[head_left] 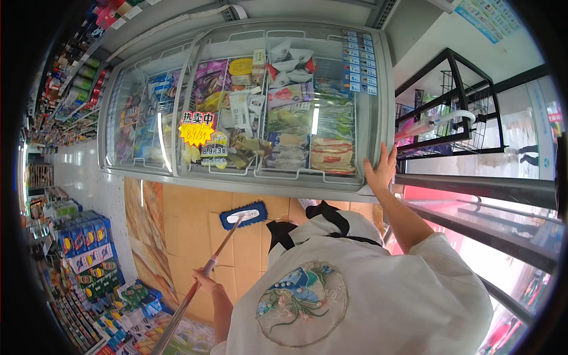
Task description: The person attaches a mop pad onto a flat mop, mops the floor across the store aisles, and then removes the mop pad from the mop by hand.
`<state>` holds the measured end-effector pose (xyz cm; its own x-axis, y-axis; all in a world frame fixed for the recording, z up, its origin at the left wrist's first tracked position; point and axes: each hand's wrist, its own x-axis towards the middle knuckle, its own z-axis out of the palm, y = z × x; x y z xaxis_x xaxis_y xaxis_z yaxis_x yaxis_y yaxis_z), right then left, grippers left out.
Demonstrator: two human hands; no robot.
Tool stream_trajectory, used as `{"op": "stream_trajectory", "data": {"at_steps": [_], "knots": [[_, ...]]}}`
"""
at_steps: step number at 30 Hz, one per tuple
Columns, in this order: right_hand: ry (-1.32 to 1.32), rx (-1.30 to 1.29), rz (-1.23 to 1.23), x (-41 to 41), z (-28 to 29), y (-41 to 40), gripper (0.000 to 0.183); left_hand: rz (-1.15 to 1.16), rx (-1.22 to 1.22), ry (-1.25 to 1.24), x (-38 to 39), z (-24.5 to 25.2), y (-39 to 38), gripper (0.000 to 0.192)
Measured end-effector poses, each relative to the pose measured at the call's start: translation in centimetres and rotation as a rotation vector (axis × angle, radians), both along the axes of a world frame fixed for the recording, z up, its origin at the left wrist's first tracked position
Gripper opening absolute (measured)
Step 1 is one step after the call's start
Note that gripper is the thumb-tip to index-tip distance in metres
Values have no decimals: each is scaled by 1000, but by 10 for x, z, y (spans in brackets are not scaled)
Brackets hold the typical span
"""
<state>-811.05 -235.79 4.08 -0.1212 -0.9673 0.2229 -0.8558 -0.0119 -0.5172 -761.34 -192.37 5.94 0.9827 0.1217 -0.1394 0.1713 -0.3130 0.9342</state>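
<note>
My left hand (204, 282) is closed around the metal handle (186, 301) of a flat mop. The blue-fringed mop head (262, 214) lies on the tan tiled floor in front of a chest freezer (270, 187). On the freezer's front right corner rests my right hand (381, 171), fingers spread and holding nothing. Through the freezer's glass top, wire baskets of packaged frozen treats (288, 117) are visible. A yellow burst-shaped price sign (196, 134) is fixed to the glass.
Stacked drink cartons (84, 239) stand on the left, near packed shelves (80, 88). Right of the freezer is a black wire rack (457, 100) with an umbrella-like hooked white handle (461, 114). Glass doors with a dark metal frame (479, 188) are close to my right arm.
</note>
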Motion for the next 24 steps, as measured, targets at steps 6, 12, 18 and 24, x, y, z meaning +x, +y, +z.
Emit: {"op": "stream_trajectory", "data": {"at_steps": [6,12,18,24], "knots": [[-4,-1,2,-1,1,0,83,4,9,16,-1,5,-11,38],[4,2,7,0,0,0,85,-5,32,16,1,2,-5,37],[-21,27,15,2,4,1,85,-14,15,2,-6,6,-8,40],[3,27,19,2,5,0,85,-23,26,36,-5,5,-6,38]]}}
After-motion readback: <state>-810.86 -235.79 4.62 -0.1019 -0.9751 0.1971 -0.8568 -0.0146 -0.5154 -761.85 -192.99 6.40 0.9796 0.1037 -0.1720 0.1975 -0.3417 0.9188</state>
